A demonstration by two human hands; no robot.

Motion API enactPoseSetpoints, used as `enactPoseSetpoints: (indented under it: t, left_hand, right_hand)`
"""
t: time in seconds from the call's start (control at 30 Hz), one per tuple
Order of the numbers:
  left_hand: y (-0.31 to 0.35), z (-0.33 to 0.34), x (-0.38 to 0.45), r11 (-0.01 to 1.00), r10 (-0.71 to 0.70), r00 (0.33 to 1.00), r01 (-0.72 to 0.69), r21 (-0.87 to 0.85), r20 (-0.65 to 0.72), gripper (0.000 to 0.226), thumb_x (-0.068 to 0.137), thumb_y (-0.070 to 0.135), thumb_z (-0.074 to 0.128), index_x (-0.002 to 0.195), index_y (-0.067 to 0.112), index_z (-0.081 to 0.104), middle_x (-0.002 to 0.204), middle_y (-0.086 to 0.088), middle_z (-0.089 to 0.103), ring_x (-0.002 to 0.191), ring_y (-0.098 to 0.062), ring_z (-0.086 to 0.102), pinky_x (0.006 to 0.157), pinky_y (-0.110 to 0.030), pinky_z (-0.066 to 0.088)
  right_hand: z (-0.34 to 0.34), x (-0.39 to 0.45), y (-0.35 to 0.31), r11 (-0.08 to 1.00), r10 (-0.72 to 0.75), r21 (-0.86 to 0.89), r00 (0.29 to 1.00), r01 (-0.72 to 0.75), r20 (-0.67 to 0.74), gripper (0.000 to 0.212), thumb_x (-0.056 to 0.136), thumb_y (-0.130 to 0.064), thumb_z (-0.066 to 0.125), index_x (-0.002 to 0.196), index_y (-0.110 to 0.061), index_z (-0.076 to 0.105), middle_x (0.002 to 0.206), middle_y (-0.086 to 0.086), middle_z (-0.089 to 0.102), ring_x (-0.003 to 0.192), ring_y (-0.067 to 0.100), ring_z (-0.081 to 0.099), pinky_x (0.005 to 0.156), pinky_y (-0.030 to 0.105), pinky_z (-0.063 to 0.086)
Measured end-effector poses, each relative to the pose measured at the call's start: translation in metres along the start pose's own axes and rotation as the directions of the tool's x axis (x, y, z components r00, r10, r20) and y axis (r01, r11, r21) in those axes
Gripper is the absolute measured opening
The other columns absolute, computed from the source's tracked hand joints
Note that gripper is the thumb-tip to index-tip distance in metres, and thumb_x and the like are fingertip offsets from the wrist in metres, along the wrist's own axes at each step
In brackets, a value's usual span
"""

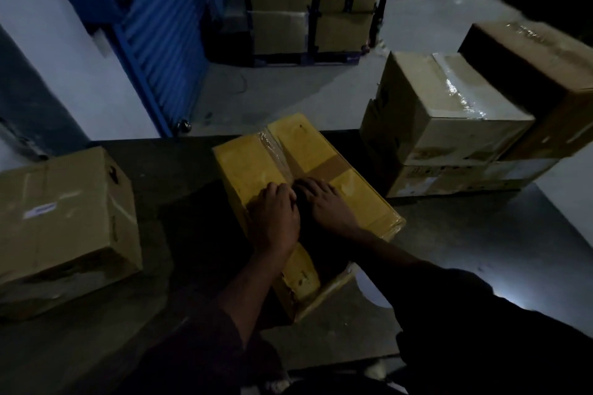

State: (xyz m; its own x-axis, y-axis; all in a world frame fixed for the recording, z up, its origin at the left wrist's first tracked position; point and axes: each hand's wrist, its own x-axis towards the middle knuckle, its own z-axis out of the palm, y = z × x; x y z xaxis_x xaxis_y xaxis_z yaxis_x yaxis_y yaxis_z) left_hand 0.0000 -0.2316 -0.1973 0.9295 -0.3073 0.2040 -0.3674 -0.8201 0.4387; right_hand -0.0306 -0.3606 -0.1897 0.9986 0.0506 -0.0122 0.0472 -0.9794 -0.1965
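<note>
Hands both on top of yellow box (pixel 253 167), centre of frame, which sits on dark table (pixel 167 170). Left hand (pixel 274 221) has fingers bent, tips at the taped seam; too dim for me to tell if it pinches anything. Right hand (pixel 327 207) just beside it, fingers fairly straight, laid flat on the lid. Brown box (pixel 64 218) at left edge, other boxes (pixel 449 125) stacked upper right
</note>
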Motion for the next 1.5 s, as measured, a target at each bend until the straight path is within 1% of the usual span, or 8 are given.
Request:
enactPoseSetpoints:
  t: [0.13, 0.3, 0.5, 0.73, 0.93, 1.07, 1.27, 1.5]
  left_hand:
    - [-0.012, 0.001, 0.01, 0.999, 0.05, 0.999, -0.05, -0.012, -0.005, 0.011, 0.093, 0.031, 0.057, 0.089, 0.021, 0.054, 0.096, -0.001, 0.056, 0.09, -0.023, 0.057, 0.074, -0.04, 0.049]
    - [-0.016, 0.0, 0.01, 0.996, 0.088, 0.996, -0.089, -0.029, -0.017, 0.017, 0.088, 0.034, 0.064, 0.082, 0.024, 0.051, 0.089, 0.001, 0.055, 0.084, -0.021, 0.056, 0.068, -0.039, 0.049]
    - [-0.014, -0.002, 0.012, 0.998, 0.064, 0.997, -0.065, 0.016, 0.04, 0.019, 0.084, 0.029, 0.07, 0.088, 0.027, 0.052, 0.098, 0.003, 0.056, 0.091, -0.019, 0.057, 0.074, -0.038, 0.051]
    - [-0.018, 0.005, 0.01, 0.995, 0.095, 0.995, -0.096, -0.014, -0.039, 0.018, 0.089, 0.034, 0.061, 0.081, 0.024, 0.049, 0.088, 0.003, 0.053, 0.083, -0.019, 0.055, 0.068, -0.041, 0.051]
    - [-0.015, -0.001, 0.005, 0.991, -0.063, 0.973, 0.034, -0.133, -0.224, 0.033, 0.075, 0.032, 0.079, 0.099, 0.022, 0.058, 0.11, -0.002, 0.055, 0.105, -0.023, 0.049, 0.086, -0.036, 0.042]
    - [-0.028, 0.005, 0.0, 0.883, -0.342, 0.893, 0.198, -0.426, -0.293, 0.065, 0.071, 0.024, 0.082, 0.125, 0.014, 0.048, 0.134, -0.014, 0.042, 0.12, -0.036, 0.043, 0.095, -0.048, 0.04]
    - [-0.037, 0.017, 0.004, 0.425, -0.651, 0.758, 0.406, -0.809, 0.038, 0.076, 0.085, 0.018, 0.075, 0.145, 0.002, 0.032, 0.141, -0.024, 0.041, 0.123, -0.037, 0.048, 0.09, -0.035, 0.037]
    - [-0.033, 0.01, 0.017, 0.353, -0.646, 0.753, 0.439, -0.826, 0.123, 0.074, 0.083, 0.016, 0.075, 0.144, 0.01, 0.034, 0.136, -0.018, 0.05, 0.117, -0.036, 0.055, 0.095, -0.053, 0.048]
  right_hand:
    - [0.01, -0.012, 0.007, 1.0, -0.021, -0.012, 0.988, 0.019, -0.152, 0.054, 0.093, -0.046, 0.043, 0.133, -0.011, 0.053, 0.135, 0.009, 0.054, 0.123, 0.029, 0.047, 0.098, 0.037, 0.033]
    - [0.019, -0.029, 0.014, 0.998, -0.041, -0.052, 0.971, 0.03, -0.234, 0.05, 0.093, -0.044, 0.041, 0.124, -0.009, 0.058, 0.123, 0.009, 0.059, 0.111, 0.026, 0.048, 0.091, 0.037, 0.04]
    - [0.012, 0.028, 0.003, 0.999, 0.027, -0.023, 0.999, -0.028, -0.034, 0.062, 0.09, -0.045, 0.024, 0.139, -0.014, 0.047, 0.142, 0.007, 0.047, 0.127, 0.028, 0.043, 0.101, 0.042, 0.038]
    - [0.016, -0.028, 0.015, 0.998, -0.058, -0.038, 0.953, 0.049, -0.298, 0.045, 0.09, -0.044, 0.042, 0.107, -0.008, 0.063, 0.105, 0.011, 0.062, 0.094, 0.031, 0.057, 0.081, 0.039, 0.048]
    - [0.001, -0.014, 0.064, 0.913, 0.407, 0.081, 0.877, -0.401, -0.256, 0.05, 0.089, -0.046, 0.057, 0.125, -0.012, 0.048, 0.131, 0.014, 0.046, 0.119, 0.033, 0.041, 0.097, 0.047, 0.037]
    - [-0.012, -0.023, 0.077, 0.827, 0.524, 0.313, 0.841, -0.466, -0.132, 0.045, 0.095, -0.04, 0.052, 0.134, -0.021, 0.04, 0.127, 0.005, 0.054, 0.103, 0.022, 0.059, 0.079, 0.041, 0.054]
    - [-0.012, -0.061, 0.067, 0.757, 0.629, 0.355, 0.758, -0.548, -0.171, 0.042, 0.092, -0.063, 0.043, 0.117, -0.03, 0.053, 0.092, -0.011, 0.061, 0.078, 0.008, 0.06, 0.069, 0.031, 0.053]
    - [-0.031, -0.062, 0.076, 0.701, 0.629, 0.572, 0.747, -0.426, -0.215, 0.033, 0.095, -0.042, 0.054, 0.12, -0.025, 0.066, 0.097, -0.007, 0.071, 0.079, 0.003, 0.065, 0.069, 0.027, 0.056]
